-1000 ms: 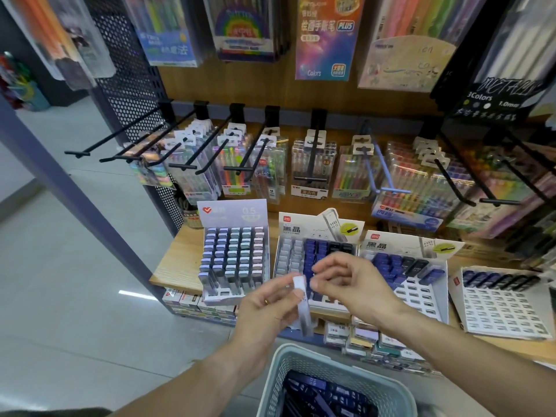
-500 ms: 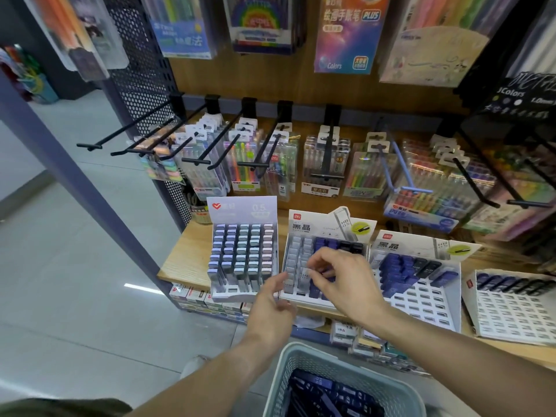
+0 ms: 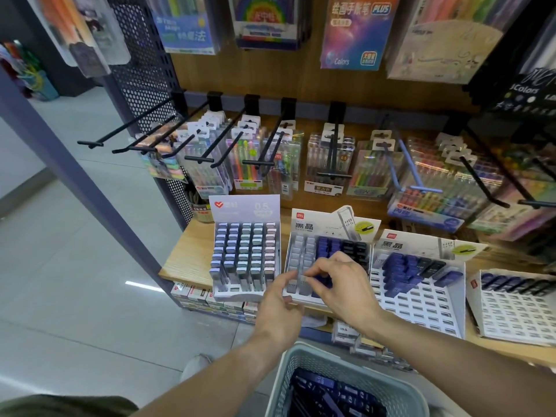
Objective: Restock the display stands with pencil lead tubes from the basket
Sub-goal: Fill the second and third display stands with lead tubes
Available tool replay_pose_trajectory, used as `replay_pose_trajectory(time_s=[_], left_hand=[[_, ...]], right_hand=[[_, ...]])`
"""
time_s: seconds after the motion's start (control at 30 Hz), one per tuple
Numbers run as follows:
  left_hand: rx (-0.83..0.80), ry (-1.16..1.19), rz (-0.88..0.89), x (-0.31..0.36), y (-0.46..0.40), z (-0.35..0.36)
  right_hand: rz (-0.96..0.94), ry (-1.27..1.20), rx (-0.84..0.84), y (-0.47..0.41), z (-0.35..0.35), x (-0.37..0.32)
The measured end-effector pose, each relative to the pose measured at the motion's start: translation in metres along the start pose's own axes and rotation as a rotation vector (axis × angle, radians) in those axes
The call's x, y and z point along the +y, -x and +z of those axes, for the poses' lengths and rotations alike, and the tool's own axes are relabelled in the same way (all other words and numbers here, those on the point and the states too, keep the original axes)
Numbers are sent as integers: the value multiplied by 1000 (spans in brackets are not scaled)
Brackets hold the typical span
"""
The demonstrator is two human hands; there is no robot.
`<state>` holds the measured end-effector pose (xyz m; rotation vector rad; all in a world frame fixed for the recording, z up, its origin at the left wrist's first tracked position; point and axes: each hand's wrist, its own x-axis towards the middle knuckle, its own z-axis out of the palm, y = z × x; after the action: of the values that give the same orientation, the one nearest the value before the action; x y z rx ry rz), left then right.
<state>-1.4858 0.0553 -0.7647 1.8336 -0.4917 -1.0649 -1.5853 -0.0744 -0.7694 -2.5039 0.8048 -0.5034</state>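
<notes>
Pencil lead tube (image 3: 304, 285), grey, pinched by the right hand (image 3: 343, 284) at the middle display stand (image 3: 304, 242); left hand (image 3: 278, 305) alongside, grip unclear.

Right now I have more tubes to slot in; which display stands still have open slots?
The third stand has empty slots across its lower rows, and the far-right stand too. The leftmost stand is nearly full. The second stand is crowded by both hands.
</notes>
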Motion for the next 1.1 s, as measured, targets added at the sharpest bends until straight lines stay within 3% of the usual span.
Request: replay_pose_trajectory(time_s=[0.17, 0.4, 0.87, 1.1], left_hand=[[-25, -19, 21, -1, 2, 1], [-57, -39, 50, -1, 0, 2], [-32, -14, 24, -7, -6, 3], [-47, -33, 47, -6, -6, 3]], right_hand=[[15, 20, -35, 6, 6, 1], [24, -25, 67, -1, 2, 5], [27, 3, -8, 2, 6, 11], [-99, 91, -27, -1, 11, 14]])
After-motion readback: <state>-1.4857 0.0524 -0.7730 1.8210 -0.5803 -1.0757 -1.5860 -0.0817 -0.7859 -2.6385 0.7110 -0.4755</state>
